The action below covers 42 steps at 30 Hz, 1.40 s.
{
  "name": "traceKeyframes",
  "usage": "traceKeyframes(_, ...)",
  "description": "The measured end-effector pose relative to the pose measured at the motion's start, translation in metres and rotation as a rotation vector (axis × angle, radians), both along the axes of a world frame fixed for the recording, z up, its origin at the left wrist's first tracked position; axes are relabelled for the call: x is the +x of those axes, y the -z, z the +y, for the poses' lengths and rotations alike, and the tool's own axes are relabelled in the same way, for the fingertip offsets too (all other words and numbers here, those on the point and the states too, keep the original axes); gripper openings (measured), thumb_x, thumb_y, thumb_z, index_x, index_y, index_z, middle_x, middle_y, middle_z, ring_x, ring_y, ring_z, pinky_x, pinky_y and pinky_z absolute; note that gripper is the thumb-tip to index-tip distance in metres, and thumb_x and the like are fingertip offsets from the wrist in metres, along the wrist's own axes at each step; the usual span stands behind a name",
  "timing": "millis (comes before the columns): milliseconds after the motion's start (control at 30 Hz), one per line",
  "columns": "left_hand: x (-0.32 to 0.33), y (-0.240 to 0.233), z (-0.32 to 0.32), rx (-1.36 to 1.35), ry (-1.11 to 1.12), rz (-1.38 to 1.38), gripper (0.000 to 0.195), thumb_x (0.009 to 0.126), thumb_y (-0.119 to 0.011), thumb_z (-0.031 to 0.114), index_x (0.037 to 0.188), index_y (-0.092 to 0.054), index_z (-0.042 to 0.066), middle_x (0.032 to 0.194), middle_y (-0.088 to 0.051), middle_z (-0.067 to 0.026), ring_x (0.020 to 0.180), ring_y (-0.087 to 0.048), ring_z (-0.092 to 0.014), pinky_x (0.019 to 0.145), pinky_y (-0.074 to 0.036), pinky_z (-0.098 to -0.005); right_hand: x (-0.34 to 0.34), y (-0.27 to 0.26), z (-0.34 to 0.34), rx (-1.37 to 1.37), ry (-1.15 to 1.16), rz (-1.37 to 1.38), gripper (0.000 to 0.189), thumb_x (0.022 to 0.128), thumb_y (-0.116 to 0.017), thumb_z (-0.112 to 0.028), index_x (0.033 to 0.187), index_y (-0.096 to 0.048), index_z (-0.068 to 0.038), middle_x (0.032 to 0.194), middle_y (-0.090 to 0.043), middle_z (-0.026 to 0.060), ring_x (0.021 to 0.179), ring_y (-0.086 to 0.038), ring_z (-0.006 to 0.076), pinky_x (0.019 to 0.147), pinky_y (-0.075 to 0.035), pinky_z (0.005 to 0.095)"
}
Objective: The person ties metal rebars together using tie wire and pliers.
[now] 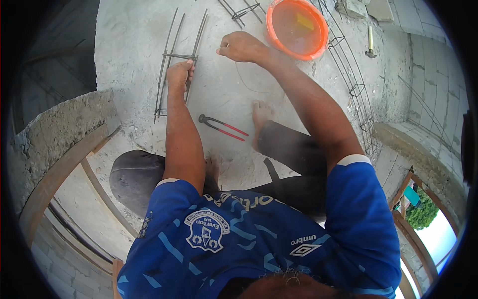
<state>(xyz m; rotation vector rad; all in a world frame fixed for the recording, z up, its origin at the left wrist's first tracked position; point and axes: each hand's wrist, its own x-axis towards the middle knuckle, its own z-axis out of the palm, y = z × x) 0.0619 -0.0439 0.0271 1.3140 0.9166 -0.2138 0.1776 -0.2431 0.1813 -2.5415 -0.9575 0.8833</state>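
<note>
My left hand (180, 74) is closed around a long bar of a small rebar cage (161, 84), just below a square stirrup (177, 56). The cage lies on the concrete floor, its lower end partly hidden by my forearm. To the right, my right hand (242, 46) is raised with its fingers pinched together. From it a thin binding wire (242, 80) hangs and curves off to the right; the grip itself is mostly hidden. End-cutting pincers (222, 127) with red handles lie between my feet, jaws to the left, touched by neither hand.
An orange basin (270, 31) of cloudy water with a yellow object (304, 21) stands beyond my right hand. A long rebar cage (357, 89) runs along the right, near a hammer (370, 43). Another rebar piece (242, 13) lies ahead. At left the floor ends at a dark drop (56, 71).
</note>
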Motion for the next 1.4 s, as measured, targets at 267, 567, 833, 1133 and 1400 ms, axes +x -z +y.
traceKeyframes(267,-0.022,0.004,0.015,0.195,0.119,0.031,0.019,0.088,-0.068,0.015,0.084,-0.070,-0.004,0.074,-0.069,-0.0089,0.061,-0.063,-0.016,0.056,-0.050,-0.0292,0.017,-0.011,-0.141,-0.447,0.134,0.077,0.067,0.090,-0.056,-0.055,0.095,-0.068,0.011,0.098,-0.067,0.0297,0.099,-0.066,0.0380,0.087,-0.050,0.0484)
traceKeyframes(567,0.006,-0.050,-0.069,0.809,0.307,-0.228,0.030,0.082,-0.073,0.022,0.104,-0.073,0.002,0.103,-0.071,-0.0199,0.095,-0.069,-0.033,0.086,-0.052,-0.0402,-0.045,0.043,-0.158,0.633,1.230,0.744,0.035,0.098,-0.054,-0.029,0.121,-0.053,-0.002,0.095,-0.063,0.0112,0.086,-0.063,0.0190,0.081,-0.049,0.0332)
traceKeyframes(833,0.125,-0.003,-0.123,0.585,0.980,-0.065,0.037,0.073,-0.063,0.017,0.104,-0.070,0.001,0.100,-0.071,-0.0198,0.092,-0.068,-0.035,0.082,-0.053,-0.0405,-0.049,0.007,-0.161,0.657,1.119,0.815,0.033,0.101,-0.049,-0.023,0.128,-0.051,-0.002,0.085,-0.059,0.0065,0.072,-0.061,0.0151,0.068,-0.051,0.0305)
traceKeyframes(1133,0.058,-0.018,-0.126,1.001,0.260,-0.157,0.034,0.072,-0.058,0.008,0.103,-0.065,-0.005,0.102,-0.066,-0.0224,0.098,-0.063,-0.036,0.088,-0.049,-0.0424,-0.055,0.005,-0.179,0.859,1.079,0.879,0.024,0.100,-0.055,-0.018,0.116,-0.059,-0.002,0.084,-0.063,0.0048,0.074,-0.063,0.0171,0.069,-0.052,0.0333)
traceKeyframes(1400,0.004,0.034,-0.113,0.562,0.147,-0.014,0.044,0.078,-0.070,0.011,0.117,-0.062,-0.007,0.108,-0.067,-0.0186,0.096,-0.065,-0.029,0.083,-0.051,-0.0358,-0.070,0.015,-0.167,0.798,1.040,0.919,0.027,0.100,-0.053,-0.017,0.118,-0.058,0.003,0.087,-0.060,0.0064,0.078,-0.061,0.0165,0.074,-0.052,0.0322)
